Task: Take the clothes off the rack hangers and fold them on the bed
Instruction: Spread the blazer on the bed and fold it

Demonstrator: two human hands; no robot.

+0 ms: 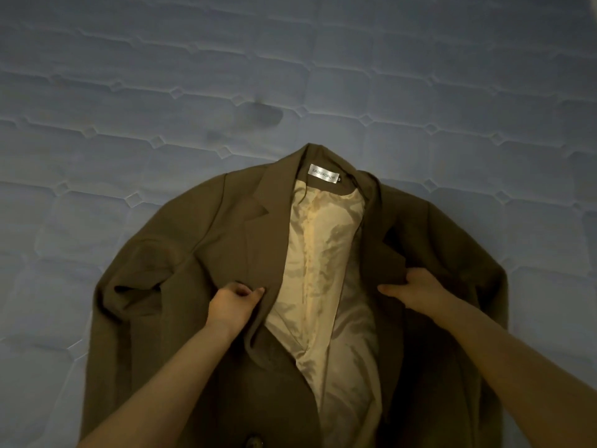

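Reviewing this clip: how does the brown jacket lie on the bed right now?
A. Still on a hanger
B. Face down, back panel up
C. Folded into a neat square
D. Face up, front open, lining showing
D: the jacket lies face up with its tan lining showing, and each hand, left and right, has a grip on a front edge.

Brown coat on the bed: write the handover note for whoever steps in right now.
Left hand: grips the coat's left front edge below the lapel.
Right hand: grips the opposite front edge.
Brown coat: off its hanger, lying face up on the quilted mattress, collar away from the person, front open with the tan lining and neck label showing.
Done: coat laid out.
Left: close the front, fold sleeves and body. Rack not in view.
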